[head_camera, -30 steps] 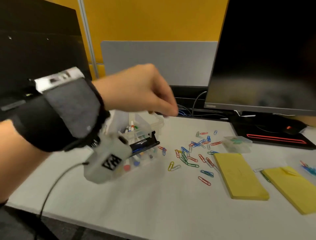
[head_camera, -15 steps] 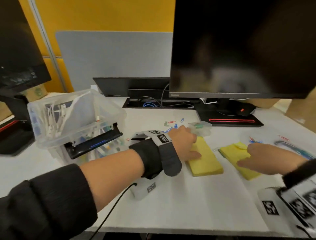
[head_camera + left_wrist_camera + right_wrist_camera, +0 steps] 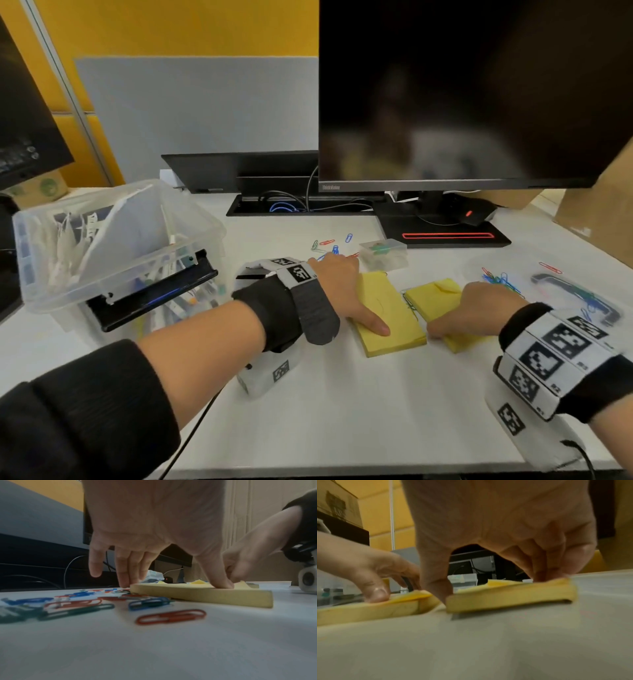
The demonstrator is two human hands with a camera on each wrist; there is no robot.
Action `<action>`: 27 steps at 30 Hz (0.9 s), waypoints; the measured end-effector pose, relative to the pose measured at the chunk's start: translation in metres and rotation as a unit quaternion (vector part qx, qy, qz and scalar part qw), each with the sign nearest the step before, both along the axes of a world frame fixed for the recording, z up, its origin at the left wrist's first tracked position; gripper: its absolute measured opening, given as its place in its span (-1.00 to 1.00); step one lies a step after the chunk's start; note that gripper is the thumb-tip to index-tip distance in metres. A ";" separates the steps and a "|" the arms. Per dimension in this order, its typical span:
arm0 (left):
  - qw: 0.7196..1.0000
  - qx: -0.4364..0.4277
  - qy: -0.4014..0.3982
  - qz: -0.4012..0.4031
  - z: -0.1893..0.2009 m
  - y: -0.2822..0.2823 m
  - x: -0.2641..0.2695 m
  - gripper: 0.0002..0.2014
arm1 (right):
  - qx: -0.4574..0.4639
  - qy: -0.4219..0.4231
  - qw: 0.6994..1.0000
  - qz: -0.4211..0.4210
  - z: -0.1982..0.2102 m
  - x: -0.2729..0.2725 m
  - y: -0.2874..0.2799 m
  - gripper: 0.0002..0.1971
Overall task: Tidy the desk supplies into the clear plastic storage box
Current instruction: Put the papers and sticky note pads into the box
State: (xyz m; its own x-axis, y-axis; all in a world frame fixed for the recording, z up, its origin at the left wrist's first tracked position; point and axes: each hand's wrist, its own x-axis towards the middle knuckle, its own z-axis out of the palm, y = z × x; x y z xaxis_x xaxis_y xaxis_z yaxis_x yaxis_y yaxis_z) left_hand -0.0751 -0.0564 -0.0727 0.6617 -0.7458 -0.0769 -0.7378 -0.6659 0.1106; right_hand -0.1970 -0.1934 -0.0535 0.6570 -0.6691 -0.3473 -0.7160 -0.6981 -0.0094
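Note:
Two yellow sticky-note pads lie side by side on the white desk. My left hand [image 3: 349,294] arches over the left pad [image 3: 394,308], its thumb [image 3: 221,582] flat on top and its fingers [image 3: 125,580] down at the far edge. My right hand [image 3: 472,308] grips the right pad [image 3: 435,294], thumb at the near left corner and curled fingers on the far side; the right edge of this pad [image 3: 505,599] looks slightly off the desk. The clear plastic storage box [image 3: 85,282] stands at the left with pens and papers inside.
Coloured paper clips [image 3: 329,243] lie scattered behind and beside the left pad, one red clip [image 3: 171,616] close to my wrist. Behind the pads sits a small clear case [image 3: 383,255]. More clips [image 3: 500,277] and a clear lid [image 3: 575,301] lie right. A monitor stand [image 3: 445,236] stands behind.
A second ago my left hand was raised by the storage box. It has come down onto the left pad, and my right hand has settled onto the right pad.

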 end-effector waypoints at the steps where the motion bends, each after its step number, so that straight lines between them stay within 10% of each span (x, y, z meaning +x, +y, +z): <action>1: 1.000 0.001 -0.001 0.011 -0.001 0.000 0.001 0.07 | -0.010 -0.003 1.000 -0.005 0.001 0.001 0.003 -0.41; 5: 0.999 -0.020 -0.004 0.036 -0.001 0.003 0.003 0.00 | -0.047 -0.082 0.994 -0.047 0.001 0.004 0.011 -0.04; 18: 0.962 -0.225 -0.123 0.094 0.007 0.003 0.012 -0.54 | 0.061 -0.393 0.916 -0.041 -0.003 0.009 0.011 -0.14; 27: 0.924 -0.377 -0.062 0.015 0.037 0.017 0.023 -0.57 | 0.103 -0.473 0.874 -0.035 -0.005 0.015 0.006 -0.64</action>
State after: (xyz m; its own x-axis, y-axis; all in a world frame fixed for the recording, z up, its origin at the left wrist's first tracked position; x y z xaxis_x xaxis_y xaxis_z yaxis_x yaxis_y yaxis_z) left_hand -0.0520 -0.0389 -0.0361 0.6515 -0.5380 0.5348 -0.7586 -0.4535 0.4679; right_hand -0.1818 -0.1873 -0.0587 0.6760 -0.7060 0.2110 -0.3608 -0.5668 -0.7407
